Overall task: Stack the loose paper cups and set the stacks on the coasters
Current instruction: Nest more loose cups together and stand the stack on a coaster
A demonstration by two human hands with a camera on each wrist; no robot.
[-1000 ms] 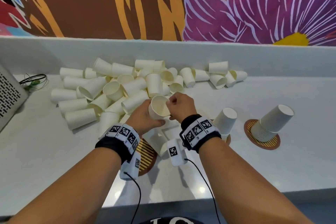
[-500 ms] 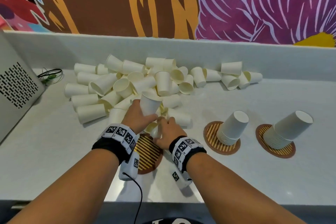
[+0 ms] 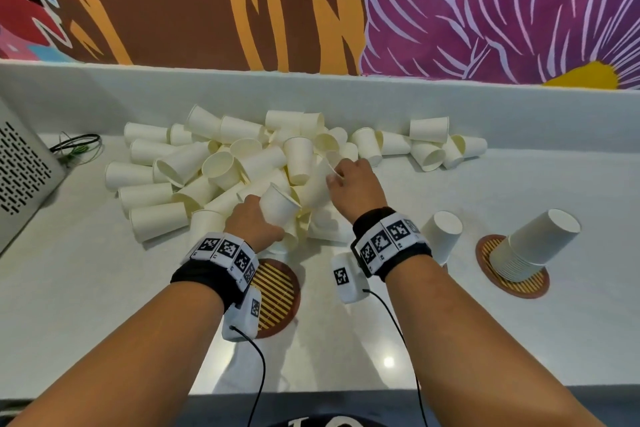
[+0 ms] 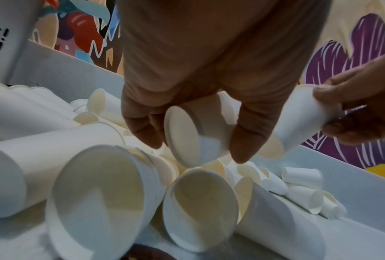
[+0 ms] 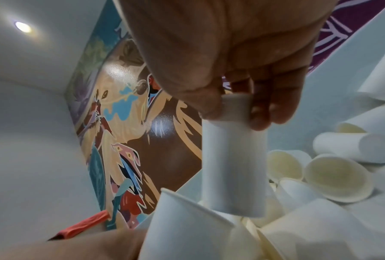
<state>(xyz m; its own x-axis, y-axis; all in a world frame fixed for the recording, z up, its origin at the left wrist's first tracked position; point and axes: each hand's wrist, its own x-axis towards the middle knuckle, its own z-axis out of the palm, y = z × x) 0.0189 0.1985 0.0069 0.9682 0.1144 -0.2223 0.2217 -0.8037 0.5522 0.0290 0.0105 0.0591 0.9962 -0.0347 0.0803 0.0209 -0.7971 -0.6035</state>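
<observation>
Cup (image 3: 278,206) in left grip (image 3: 252,222), another (image 5: 232,158) in right (image 3: 356,187)

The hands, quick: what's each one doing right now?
Left hand: holds a paper cup.
Right hand: fingers pinch the base of another cup.

Bright, even indoor light; a ceiling lamp (image 5: 22,27) shows in the right wrist view and glares on the desk (image 3: 388,361) near its front edge; both wrist views blurred, edges bent
</observation>
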